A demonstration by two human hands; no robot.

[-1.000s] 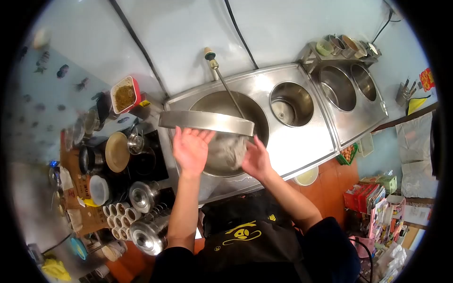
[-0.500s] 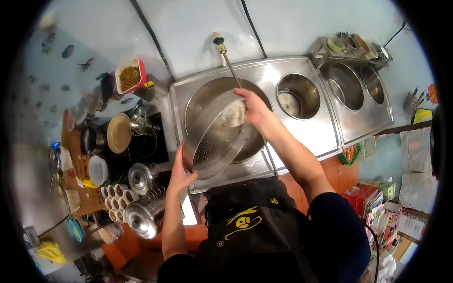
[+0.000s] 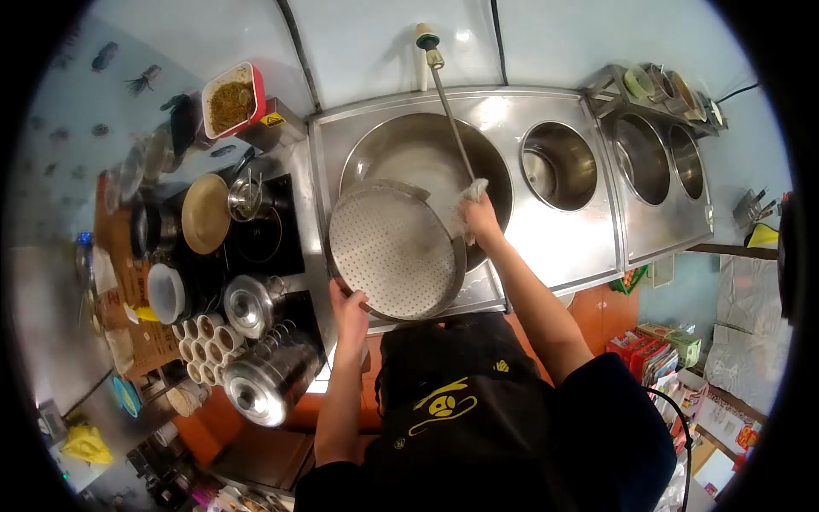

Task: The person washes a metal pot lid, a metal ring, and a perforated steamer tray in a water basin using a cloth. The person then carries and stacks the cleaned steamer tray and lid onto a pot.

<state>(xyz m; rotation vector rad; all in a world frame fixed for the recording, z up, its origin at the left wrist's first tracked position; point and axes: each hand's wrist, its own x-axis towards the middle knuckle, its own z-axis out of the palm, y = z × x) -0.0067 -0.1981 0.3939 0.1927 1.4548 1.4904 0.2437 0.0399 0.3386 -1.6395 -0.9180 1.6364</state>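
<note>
My left hand (image 3: 349, 312) is closed on the near-left rim of a round metal steamer tray (image 3: 392, 252) with a perforated base. The tray is tilted, its holed face turned up towards me, over the front part of a large round steel basin (image 3: 375, 154). My right hand (image 3: 483, 222) grips a crumpled whitish cloth (image 3: 472, 189) by the tray's right rim. A long thin tap spout (image 3: 452, 124) slants down from the wall and reaches the cloth. Whether the cloth touches the rim is hard to see.
Right of the basin, a smaller round well (image 3: 559, 166) is set into the steel counter (image 3: 572, 243). On the left stand an induction hob (image 3: 260, 235), a tan pan (image 3: 206, 213), lidded pots (image 3: 249, 307) and stacked cups (image 3: 205, 346). A red-rimmed food container (image 3: 232, 101) stands behind them.
The steamer tray has turned so that its perforated face shows more fully. My right hand has moved down and right with the cloth. My view has shifted slightly.
</note>
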